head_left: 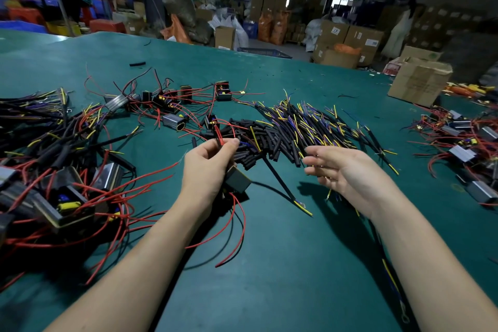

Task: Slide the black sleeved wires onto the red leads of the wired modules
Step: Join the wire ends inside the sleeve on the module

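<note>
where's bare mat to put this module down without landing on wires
Bare green mat shows between the two forearms, below the sleeved wire pile. More lies at the far side past the modules, short of the cardboard box. The left edge is crowded with wired modules, the right edge with another cluster.

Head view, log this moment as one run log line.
left hand: pinches red lead, holds module | right hand: open above sleeved wires | sleeve: not on
</note>
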The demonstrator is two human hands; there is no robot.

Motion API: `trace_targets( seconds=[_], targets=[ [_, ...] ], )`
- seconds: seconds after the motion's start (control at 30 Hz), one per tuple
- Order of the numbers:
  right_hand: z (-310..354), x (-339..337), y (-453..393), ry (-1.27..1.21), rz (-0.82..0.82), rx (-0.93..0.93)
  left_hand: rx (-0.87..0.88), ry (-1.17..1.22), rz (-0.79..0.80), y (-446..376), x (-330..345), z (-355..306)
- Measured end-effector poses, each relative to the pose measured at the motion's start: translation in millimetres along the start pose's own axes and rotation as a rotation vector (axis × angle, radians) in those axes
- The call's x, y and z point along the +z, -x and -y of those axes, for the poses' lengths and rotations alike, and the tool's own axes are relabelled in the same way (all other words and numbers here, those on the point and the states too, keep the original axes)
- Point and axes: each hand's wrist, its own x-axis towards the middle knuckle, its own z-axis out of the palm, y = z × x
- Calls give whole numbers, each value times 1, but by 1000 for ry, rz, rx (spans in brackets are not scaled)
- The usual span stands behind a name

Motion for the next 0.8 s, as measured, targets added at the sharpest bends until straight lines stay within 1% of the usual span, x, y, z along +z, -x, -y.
trace_targets(
  seconds=[0.33,0.47,0.57,0.67,0.73,0.8],
  targets=[
    [-9,14,3,231,58,-78,3,-13,9,1,0,0],
    [-10,16,3,379,109,-121,-3,-8,20,2,0,-1],
    [-13,21,3,432,168,-146,-5,-18,41,2,0,-1],
    [-18,27,2,510,176,-152,4,-41,53,1,0,-1],
    [-19,30,2,495,162,-153,0,-32,59,1,0,-1],
    [-17,30,2,343,97,-165,-4,-20,62,1,-1,-1]
  ],
)
